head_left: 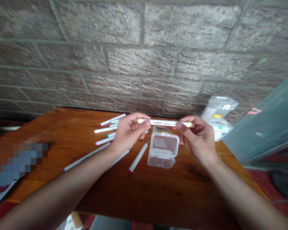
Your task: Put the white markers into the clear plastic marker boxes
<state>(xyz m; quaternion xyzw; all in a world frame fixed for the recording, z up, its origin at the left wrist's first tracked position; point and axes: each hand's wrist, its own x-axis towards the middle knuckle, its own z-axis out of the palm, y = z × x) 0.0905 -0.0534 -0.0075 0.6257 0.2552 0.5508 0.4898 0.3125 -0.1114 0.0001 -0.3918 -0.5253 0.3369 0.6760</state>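
A white marker (164, 122) with yellow ends is held level above the wooden table. My left hand (132, 129) pinches its left end, and my right hand (198, 135) pinches the right end. Just below the marker stands a clear plastic case (162, 159) with its lid open. Several more white markers with coloured ends lie to the left, partly hidden by my left hand and forearm. One marker with a red end (138, 158) rests at a slant beside the case.
At the table's right edge an open clear container (222, 129) holds small colourful pieces I cannot make out. A rough brick wall (124, 57) rises behind the wooden table (182, 191). A flat device with a blurred-out surface (14, 169) lies at the left.
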